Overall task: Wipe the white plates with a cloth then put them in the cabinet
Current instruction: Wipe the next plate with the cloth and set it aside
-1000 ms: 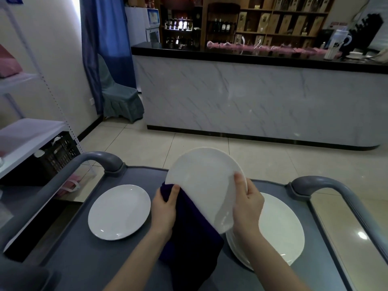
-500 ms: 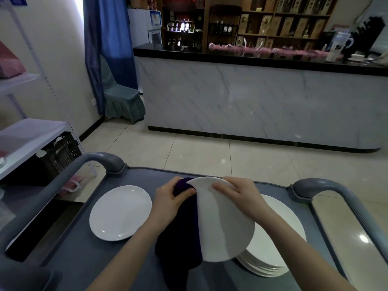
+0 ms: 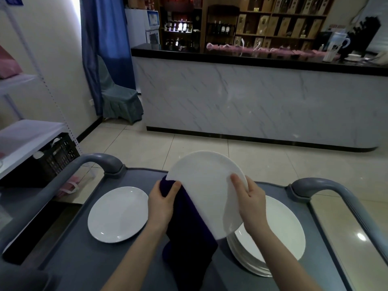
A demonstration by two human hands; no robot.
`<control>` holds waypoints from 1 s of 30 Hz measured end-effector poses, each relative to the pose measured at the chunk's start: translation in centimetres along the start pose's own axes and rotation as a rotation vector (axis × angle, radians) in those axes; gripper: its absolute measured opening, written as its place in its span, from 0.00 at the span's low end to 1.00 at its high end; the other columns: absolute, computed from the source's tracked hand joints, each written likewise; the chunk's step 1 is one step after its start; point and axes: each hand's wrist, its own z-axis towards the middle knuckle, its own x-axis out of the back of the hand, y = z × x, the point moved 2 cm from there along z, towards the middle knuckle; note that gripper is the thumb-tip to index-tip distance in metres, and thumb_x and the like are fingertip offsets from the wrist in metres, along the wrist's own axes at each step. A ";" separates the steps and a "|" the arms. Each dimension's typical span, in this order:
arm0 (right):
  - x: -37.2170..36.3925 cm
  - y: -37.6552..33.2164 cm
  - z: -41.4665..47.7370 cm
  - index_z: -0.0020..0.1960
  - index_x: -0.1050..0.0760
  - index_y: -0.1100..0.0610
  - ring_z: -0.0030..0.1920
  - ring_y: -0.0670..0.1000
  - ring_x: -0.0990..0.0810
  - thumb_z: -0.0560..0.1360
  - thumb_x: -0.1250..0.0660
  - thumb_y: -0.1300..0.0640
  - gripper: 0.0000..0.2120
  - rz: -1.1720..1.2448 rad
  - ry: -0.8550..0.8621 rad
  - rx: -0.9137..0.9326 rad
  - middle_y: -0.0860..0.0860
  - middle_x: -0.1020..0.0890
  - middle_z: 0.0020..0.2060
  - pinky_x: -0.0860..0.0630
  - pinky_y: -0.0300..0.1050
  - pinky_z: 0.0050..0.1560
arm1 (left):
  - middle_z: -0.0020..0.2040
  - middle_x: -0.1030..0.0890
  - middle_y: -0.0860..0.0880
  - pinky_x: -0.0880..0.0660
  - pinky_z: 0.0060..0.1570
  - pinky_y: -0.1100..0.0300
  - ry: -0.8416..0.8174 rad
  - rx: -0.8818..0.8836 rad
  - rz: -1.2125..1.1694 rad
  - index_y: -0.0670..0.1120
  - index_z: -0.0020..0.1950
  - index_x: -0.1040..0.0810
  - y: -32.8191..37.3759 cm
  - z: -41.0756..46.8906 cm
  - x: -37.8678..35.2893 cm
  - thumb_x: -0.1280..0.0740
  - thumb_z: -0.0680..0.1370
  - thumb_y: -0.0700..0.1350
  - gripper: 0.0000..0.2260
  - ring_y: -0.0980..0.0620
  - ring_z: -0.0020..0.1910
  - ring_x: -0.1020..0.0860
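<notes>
Holding the white plate tilted over the cart — right hand pinching its right rim, left hand clutching the purple cloth against its left edge — and risking a slip onto the stack below if that thin grip loosens mid-wipe.

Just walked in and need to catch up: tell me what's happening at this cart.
A person is wiping a white plate, held tilted above the grey cart. The right hand grips its right edge; the left hand holds a dark cloth against its left edge. On the cart, a single plate lies flat to the left, and a stack of plates sits on the right, partly under the held one.
</notes>
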 end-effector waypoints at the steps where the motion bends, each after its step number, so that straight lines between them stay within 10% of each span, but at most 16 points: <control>1: 0.3 -0.2 0.3 0.38 0.22 0.57 0.31 0.43 0.27 0.79 0.33 0.47 0.16 -0.070 -0.072 0.031 0.52 0.22 0.32 0.32 0.34 0.32 | 0.45 0.16 0.56 0.23 0.44 0.60 -0.057 -0.059 0.050 0.54 0.51 0.21 0.7 0.4 0.3 0.28 0.76 0.51 0.06 0.56 0.47 0.18; 8: -0.5 -1.5 0.9 0.39 0.21 0.57 0.34 0.43 0.27 0.78 0.33 0.47 0.15 -0.361 -0.469 0.178 0.53 0.21 0.35 0.34 0.41 0.36 | 0.40 0.18 0.58 0.27 0.40 0.68 -0.374 -0.333 0.375 0.56 0.46 0.20 2.8 1.1 -0.6 0.24 0.71 0.52 0.07 0.60 0.40 0.21; 14: -0.3 -1.1 -0.4 0.32 0.30 0.60 0.29 0.46 0.33 0.78 0.32 0.49 0.21 -0.087 -0.115 0.060 0.47 0.30 0.27 0.37 0.40 0.32 | 0.45 0.16 0.57 0.23 0.41 0.63 -0.079 -0.102 0.093 0.58 0.49 0.20 1.4 0.6 0.8 0.27 0.73 0.55 0.07 0.59 0.44 0.18; 20: -3.4 -0.2 -2.8 0.46 0.18 0.49 0.38 0.39 0.19 0.79 0.36 0.44 0.12 0.291 0.267 -0.127 0.41 0.16 0.37 0.25 0.31 0.36 | 0.52 0.17 0.49 0.21 0.52 0.53 0.130 0.199 -0.280 0.49 0.56 0.22 -1.0 -2.0 -1.0 0.29 0.77 0.52 0.11 0.50 0.51 0.19; 30: 0.0 -2.8 2.8 0.37 0.24 0.51 0.32 0.40 0.27 0.75 0.34 0.42 0.15 -0.324 -0.344 0.218 0.42 0.23 0.31 0.32 0.32 0.33 | 0.45 0.15 0.53 0.22 0.41 0.62 -0.086 -0.074 0.032 0.54 0.49 0.20 1.5 0.0 1.5 0.27 0.75 0.48 0.04 0.54 0.44 0.17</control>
